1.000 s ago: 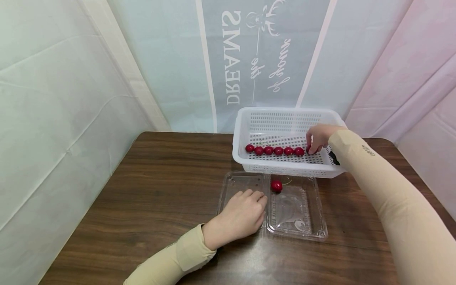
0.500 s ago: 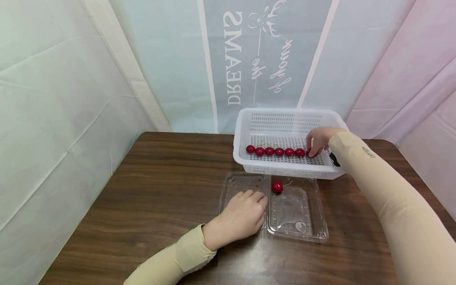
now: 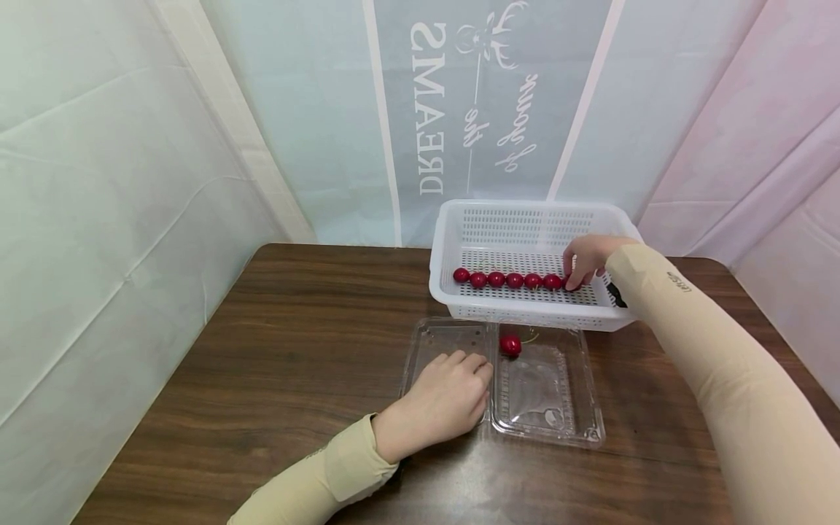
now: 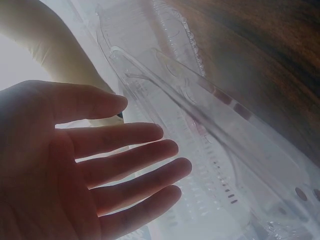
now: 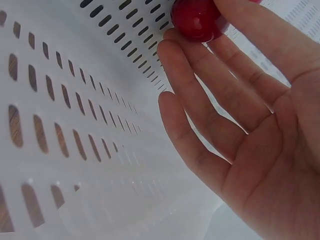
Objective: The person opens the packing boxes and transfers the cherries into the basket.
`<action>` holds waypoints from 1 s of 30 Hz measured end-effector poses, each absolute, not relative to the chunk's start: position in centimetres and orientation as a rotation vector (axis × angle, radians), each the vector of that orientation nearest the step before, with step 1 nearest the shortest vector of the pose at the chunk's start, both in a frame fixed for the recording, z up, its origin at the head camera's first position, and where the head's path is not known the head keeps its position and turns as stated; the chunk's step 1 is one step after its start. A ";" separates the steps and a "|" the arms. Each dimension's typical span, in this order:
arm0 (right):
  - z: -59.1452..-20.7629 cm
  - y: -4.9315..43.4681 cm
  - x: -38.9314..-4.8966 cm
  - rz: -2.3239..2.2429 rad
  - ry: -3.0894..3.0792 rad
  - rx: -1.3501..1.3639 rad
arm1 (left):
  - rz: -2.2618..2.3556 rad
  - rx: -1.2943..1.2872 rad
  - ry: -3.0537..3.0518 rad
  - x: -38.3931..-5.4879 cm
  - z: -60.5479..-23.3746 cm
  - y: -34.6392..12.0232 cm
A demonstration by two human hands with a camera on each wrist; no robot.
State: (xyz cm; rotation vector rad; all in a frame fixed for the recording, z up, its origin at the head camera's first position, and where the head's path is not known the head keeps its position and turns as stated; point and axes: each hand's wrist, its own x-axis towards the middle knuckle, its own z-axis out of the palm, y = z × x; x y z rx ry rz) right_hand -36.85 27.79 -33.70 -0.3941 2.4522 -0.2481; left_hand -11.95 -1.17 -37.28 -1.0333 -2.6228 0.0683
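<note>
In the head view, my right hand reaches into a white slotted plastic basket. Its thumb and fingers pinch a glossy red cherry, low by the basket floor at the right end of a row of several cherries. Most of that pinched cherry is hidden by the fingers in the head view. My left hand lies over the left half of an opened clear plastic clamshell box, fingers loosely extended and holding nothing. Another cherry with a green stem sits in the box's right half.
The basket stands at the back of a dark wooden table, directly behind the clamshell box. A printed grey curtain hangs behind the table, with pale cloth at both sides.
My right hand has shifted very slightly left, bringing the pinched cherry closer to the end of the row. The left hand has stayed in place.
</note>
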 end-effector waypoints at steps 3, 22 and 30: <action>-33.7 27.8 -36.8 -0.252 2.452 -0.392 | 0.068 -1.033 -2.627 -11.9 -37.2 -1.1; -31.2 27.7 -36.4 -0.260 2.462 -0.428 | 0.081 -1.032 -2.645 -11.8 -37.1 -0.9; -29.5 26.9 -35.8 -0.144 2.569 -0.520 | 0.074 -1.033 -2.623 -11.7 -37.2 -1.0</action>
